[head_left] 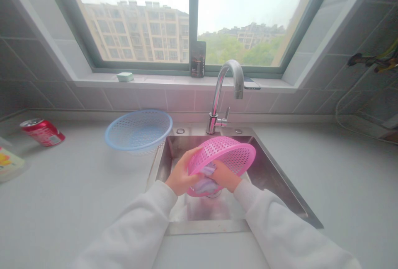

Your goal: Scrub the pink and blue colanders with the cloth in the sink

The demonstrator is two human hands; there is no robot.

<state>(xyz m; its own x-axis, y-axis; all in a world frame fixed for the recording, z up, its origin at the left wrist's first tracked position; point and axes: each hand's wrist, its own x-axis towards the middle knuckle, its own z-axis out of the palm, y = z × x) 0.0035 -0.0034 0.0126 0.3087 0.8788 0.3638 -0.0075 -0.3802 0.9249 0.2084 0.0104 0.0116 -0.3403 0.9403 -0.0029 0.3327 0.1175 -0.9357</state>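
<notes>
A pink plastic colander (217,149) is tilted on its side above the steel sink (270,178), its opening turned towards me and to the right. My left hand (183,173) grips its left rim, thumb on the inside and fingers behind. Inside the colander, my right hand (225,175) presses a pale, whitish-lilac cloth (207,182) against the wall; its fingertips are partly hidden by the cloth. Below, the sink's drain (214,195) shows in part. Behind the colander rises a chrome faucet (230,78), with no water seen running from it.
A blue colander (139,130) stands left of the sink. Farther left are a red can (42,132) and a partly visible yellow-and-white package (9,163). On the windowsill are a green-white block (125,77), an upright phone (198,59) and a flat phone (251,84).
</notes>
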